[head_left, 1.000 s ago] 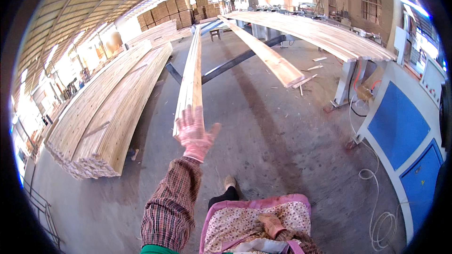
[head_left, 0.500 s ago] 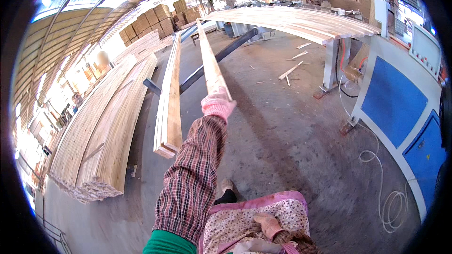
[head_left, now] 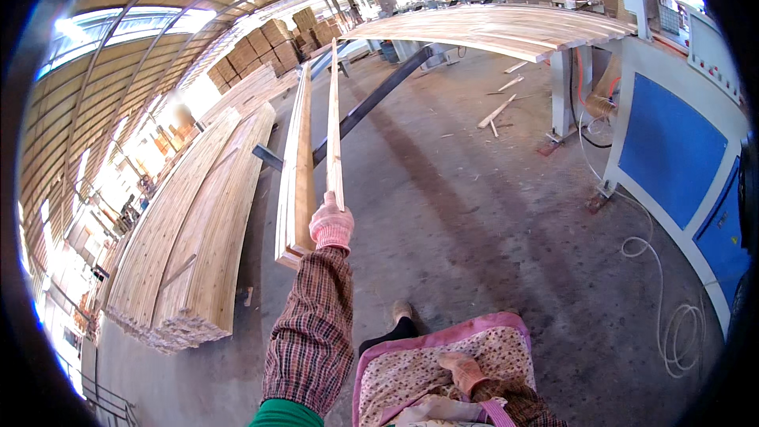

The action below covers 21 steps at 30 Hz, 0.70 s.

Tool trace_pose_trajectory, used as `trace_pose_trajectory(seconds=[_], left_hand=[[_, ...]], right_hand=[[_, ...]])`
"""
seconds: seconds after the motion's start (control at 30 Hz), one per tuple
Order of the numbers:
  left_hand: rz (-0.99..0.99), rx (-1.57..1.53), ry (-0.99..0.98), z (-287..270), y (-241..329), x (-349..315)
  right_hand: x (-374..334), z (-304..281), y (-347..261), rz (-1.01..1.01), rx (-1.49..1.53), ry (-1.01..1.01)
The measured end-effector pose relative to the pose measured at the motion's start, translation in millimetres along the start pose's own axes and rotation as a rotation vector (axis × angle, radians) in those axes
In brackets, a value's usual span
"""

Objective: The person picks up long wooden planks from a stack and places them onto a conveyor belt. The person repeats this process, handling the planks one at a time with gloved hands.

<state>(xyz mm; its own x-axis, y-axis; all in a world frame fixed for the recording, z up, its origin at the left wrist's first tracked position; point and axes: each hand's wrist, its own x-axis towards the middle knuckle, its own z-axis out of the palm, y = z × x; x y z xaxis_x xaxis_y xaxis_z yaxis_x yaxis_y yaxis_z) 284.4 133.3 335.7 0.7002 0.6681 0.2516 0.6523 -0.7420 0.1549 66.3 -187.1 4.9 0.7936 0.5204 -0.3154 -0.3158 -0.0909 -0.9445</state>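
My left hand [head_left: 331, 225], in a pink knit glove, is closed on the near end of a long, narrow wooden board [head_left: 334, 126]. The board stretches away from me, tipped on its edge, its far end near the support frame. Just left of it lies a narrow stack of similar boards [head_left: 294, 182], resting on a dark metal beam [head_left: 371, 100]. My right hand [head_left: 462, 370], also gloved, is held low in front of my flowered apron [head_left: 411, 368]. Its fingers look loosely curled, with nothing visible in them.
A large stack of boards [head_left: 190, 253] lies on the left. Ahead, many boards form a wide layer [head_left: 490, 28] on a raised machine table. A blue and white machine cabinet [head_left: 672, 158] stands at right, with a loose hose [head_left: 672, 348] on the floor. Wood offcuts [head_left: 498, 111] lie scattered.
My left hand has moved left and down with the board, bringing it closer to the narrow stack and turning it more onto its edge. My right hand stays low by the apron.
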Motion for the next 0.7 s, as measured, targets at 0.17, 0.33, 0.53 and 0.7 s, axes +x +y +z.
trace_pose_trajectory(seconds=[0.17,0.33,0.53,0.7], left_hand=[[-0.158,-0.239,0.104,2.0,-19.4,-8.4],[-0.169,-0.311,0.146,14.3,-30.0,-12.5],[-0.308,-0.918,0.061,15.0,-55.9,-14.1],[-0.385,-1.115,0.146,21.5,-61.8,-25.8]], right_hand=[[2.8,-2.5,-1.5,-0.128,-0.223,-0.024],[9.6,-0.1,15.0,0.04,-0.008,-0.019],[26.7,-6.5,55.1,-0.127,-0.199,-0.031],[25.1,-7.5,54.4,-0.311,-0.274,-0.048]])
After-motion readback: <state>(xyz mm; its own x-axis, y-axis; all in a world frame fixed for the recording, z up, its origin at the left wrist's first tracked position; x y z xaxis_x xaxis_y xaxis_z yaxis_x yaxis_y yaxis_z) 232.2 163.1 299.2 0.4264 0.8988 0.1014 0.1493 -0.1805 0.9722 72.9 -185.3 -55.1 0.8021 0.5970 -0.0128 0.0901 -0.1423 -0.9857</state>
